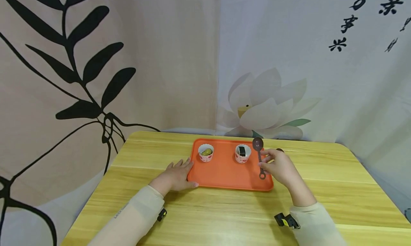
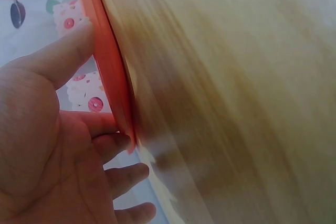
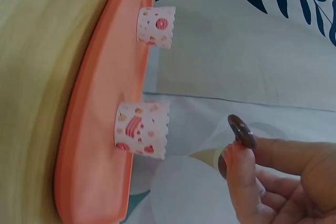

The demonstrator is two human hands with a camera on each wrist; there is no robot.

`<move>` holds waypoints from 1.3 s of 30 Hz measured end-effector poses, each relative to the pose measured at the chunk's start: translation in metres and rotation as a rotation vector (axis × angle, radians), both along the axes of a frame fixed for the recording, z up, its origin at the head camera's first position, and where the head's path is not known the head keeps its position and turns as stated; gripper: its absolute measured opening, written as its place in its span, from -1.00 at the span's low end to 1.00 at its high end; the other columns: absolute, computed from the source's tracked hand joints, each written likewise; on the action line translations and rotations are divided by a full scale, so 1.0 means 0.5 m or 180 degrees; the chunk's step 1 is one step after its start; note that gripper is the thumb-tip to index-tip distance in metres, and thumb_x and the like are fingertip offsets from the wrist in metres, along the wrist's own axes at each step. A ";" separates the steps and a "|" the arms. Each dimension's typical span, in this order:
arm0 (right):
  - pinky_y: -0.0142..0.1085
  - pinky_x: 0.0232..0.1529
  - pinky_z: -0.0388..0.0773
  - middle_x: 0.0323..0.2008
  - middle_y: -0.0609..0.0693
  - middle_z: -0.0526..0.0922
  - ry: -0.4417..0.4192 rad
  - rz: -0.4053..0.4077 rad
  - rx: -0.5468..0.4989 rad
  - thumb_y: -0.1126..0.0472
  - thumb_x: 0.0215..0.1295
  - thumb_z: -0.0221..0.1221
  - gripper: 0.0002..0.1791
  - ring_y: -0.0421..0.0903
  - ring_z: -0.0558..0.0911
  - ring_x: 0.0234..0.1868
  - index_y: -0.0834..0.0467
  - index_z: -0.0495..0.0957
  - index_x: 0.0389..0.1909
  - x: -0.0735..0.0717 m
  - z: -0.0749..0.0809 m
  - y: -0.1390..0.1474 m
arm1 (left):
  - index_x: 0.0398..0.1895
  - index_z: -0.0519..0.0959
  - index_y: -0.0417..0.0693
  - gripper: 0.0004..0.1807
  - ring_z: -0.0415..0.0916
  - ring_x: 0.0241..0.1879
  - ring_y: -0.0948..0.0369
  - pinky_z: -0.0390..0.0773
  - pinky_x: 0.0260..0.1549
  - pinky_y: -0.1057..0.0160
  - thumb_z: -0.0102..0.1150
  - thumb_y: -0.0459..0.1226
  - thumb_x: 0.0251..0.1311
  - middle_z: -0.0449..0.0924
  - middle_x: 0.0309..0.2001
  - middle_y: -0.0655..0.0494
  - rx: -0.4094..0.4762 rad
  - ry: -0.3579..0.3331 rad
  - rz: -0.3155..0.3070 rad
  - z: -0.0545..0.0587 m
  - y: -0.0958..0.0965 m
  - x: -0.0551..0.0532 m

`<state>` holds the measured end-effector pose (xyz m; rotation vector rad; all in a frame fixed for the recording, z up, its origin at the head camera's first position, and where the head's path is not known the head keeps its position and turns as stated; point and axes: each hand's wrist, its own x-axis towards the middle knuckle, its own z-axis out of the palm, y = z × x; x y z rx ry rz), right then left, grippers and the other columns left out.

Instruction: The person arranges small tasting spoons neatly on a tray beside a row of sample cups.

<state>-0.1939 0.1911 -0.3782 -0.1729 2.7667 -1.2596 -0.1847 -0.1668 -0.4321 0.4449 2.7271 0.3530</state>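
My right hand [image 1: 280, 166] pinches a brown spoon [image 1: 258, 145] by its handle between thumb and fingers, above the right side of the orange tray [image 1: 224, 178]. The spoon's bowl points to the back; its ringed handle end points toward me. At the tray's front left corner, my left hand [image 1: 174, 176] touches the rim with relaxed, spread fingers. On the tray stand two patterned paper cups: the left cup [image 1: 206, 158] holds something greenish-yellow, the right cup [image 1: 241, 159] a black-and-white piece. The right wrist view shows the spoon's ring end [image 3: 241, 131] by the fingertips.
Behind the right hand a small brown rounded thing [image 1: 280, 150] peeks out, mostly hidden. The tray lies near the back of a wooden table [image 1: 218, 217]. A printed curtain [image 1: 179, 78] hangs right behind the table's far edge.
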 end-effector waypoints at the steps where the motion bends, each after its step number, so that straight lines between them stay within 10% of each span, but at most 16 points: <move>1: -0.11 -0.29 0.71 -0.21 0.18 0.64 -0.0017 -0.0001 -0.0041 0.35 0.29 0.31 -0.52 -0.08 0.72 -0.43 0.40 0.48 0.20 -0.001 -0.001 -0.004 | 0.58 0.08 -0.18 0.01 -0.08 0.53 -0.21 -0.08 0.41 -0.30 0.16 0.23 0.27 -0.05 0.58 -0.10 -0.0006 0.0001 -0.0002 0.001 0.000 0.000; 39: -0.18 -0.35 0.71 -0.26 0.08 0.66 -0.0032 0.0035 -0.0454 0.37 0.23 0.35 -0.56 -0.09 0.70 -0.40 0.32 0.56 0.14 -0.025 -0.085 -0.135 | 0.58 0.07 -0.18 0.02 -0.08 0.52 -0.22 -0.09 0.40 -0.32 0.14 0.25 0.28 -0.06 0.58 -0.11 -0.0035 0.0016 -0.0053 -0.008 -0.002 -0.005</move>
